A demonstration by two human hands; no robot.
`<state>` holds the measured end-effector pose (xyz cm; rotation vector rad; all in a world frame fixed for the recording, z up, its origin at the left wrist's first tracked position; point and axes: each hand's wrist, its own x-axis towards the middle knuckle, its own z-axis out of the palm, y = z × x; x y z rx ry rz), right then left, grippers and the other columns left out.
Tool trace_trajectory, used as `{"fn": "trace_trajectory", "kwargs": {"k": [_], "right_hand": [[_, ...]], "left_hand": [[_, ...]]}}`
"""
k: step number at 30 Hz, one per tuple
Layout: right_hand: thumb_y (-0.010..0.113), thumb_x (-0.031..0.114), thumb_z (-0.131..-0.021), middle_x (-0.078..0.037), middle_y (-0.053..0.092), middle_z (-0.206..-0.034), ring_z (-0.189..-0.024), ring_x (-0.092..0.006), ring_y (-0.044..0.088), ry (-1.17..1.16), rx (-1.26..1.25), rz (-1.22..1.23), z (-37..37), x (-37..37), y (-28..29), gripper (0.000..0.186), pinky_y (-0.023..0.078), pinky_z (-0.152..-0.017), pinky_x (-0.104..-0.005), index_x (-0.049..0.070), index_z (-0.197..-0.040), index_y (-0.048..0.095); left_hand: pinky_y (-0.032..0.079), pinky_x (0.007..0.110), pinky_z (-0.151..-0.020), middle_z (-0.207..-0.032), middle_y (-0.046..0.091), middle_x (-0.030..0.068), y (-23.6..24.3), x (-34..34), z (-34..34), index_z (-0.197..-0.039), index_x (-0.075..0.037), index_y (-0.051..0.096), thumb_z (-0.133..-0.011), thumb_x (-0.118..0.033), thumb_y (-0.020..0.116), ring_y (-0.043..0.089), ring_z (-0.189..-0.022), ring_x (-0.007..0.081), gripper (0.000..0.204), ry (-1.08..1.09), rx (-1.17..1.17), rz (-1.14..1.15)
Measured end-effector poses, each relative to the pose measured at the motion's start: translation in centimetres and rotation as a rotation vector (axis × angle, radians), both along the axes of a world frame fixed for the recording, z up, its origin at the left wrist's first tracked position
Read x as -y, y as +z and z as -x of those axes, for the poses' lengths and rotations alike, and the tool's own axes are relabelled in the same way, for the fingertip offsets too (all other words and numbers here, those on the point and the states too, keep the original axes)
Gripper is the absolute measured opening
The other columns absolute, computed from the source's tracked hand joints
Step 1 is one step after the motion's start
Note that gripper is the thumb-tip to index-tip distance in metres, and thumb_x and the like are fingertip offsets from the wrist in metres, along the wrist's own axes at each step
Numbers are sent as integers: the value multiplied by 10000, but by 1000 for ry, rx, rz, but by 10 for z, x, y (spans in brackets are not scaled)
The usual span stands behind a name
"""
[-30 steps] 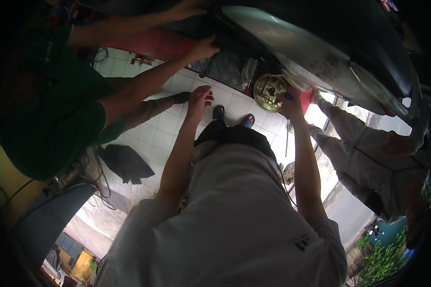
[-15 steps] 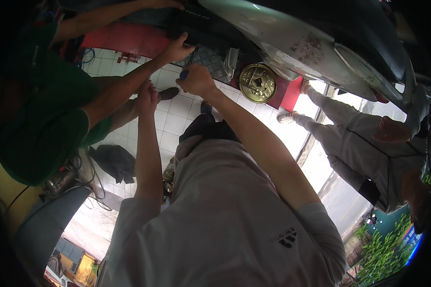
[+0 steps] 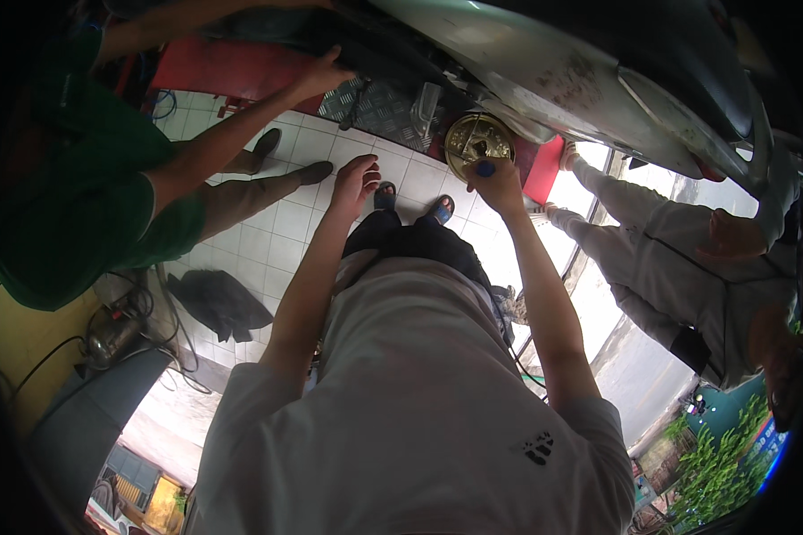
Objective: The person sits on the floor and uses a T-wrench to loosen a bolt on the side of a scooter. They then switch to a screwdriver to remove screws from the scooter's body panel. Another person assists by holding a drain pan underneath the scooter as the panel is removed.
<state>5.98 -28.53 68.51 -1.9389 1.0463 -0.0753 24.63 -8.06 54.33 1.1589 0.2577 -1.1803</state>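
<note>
My right hand (image 3: 500, 185) is closed around a blue-handled screwdriver (image 3: 484, 168), over the near edge of a round gold tray (image 3: 459, 135). Small parts lie in the tray, too blurred to name. The tool's tip cannot be made out. My left hand (image 3: 357, 183) hangs above the tiles with loosely bent fingers and nothing visible in it. In front stands a grey motorbike (image 3: 526, 67) with scuffed side panels. At the left, a co-worker's hand (image 3: 326, 76) reaches to the bike's dark lower part.
The bike stands over a red lift platform (image 3: 232, 67) with a metal tread plate (image 3: 385, 120). A co-worker in green (image 3: 80, 187) is at the left, a person in grey (image 3: 678, 259) at the right. A dark cloth (image 3: 219, 303) lies on the tiled floor.
My right hand has moved right with the screwdriver, from beside the tread plate to the gold tray. My left hand has shifted right, away from the co-worker's arm. The co-worker's near hand has moved slightly.
</note>
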Motion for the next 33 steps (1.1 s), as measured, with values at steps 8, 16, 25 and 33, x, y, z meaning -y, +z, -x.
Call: {"fn": "trace_trajectory", "kwargs": {"k": [8, 16, 25, 33], "right_hand": [[717, 208, -804, -68, 694, -653, -642, -158, 690, -143, -15, 61, 52, 33, -10, 179, 520, -633, -303, 41, -867, 721], [767, 232, -743, -190, 679, -1098, -1013, -330, 662, -184, 134, 276, 4, 62, -50, 501, 514, -887, -398, 92, -1208, 643], [763, 223, -742, -171, 698, -983, -956, -350, 669, -155, 130, 355, -34, 75, -81, 316, 530, -826, -433, 152, -1046, 716], [705, 108, -728, -144, 698, -844, -786, -344, 681, 83, 51, 490, -34, 49, -55, 189, 538, -676, -440, 160, -909, 697]], "left_hand": [[466, 326, -829, -1023, 639, 45, 23, 50, 11, -1138, -61, 603, -932, -225, 608, 629, -1009, 176, 263, -72, 57, 23], [459, 380, -912, -1231, 531, 61, -19, 105, -37, -1309, -115, 467, -914, -338, 656, 556, -1126, 202, 491, 201, -34, 162], [488, 384, -883, -1215, 545, 51, -26, 138, -65, -1273, -143, 471, -942, -400, 603, 564, -1109, 212, 440, 252, -121, 181], [476, 440, -902, -1139, 604, 5, -54, 100, -55, -1161, -141, 564, -967, -344, 532, 568, -1063, 204, 282, 286, -43, 291]]}}
